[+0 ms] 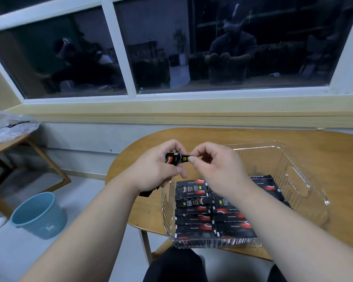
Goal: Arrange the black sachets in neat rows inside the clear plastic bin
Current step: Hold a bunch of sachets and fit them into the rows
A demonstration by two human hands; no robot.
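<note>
A clear plastic bin (306,192) stands on the round wooden table (334,159). Inside it, several black sachets (194,218) with red and white print lie in two rows along the near end. Above the bin's far left corner, my left hand (157,167) grips a small bunch of black sachets (172,158). My right hand (214,165) pinches the end of one sachet (185,158) sticking out of that bunch. A dark sachet end (147,193) shows below my left wrist, at the table's edge.
A blue bucket (39,214) stands on the floor to the left. A second wooden table with a plastic bag (8,127) is at far left. The wall and a dark window (171,47) lie behind the table. My knees show below the table edge.
</note>
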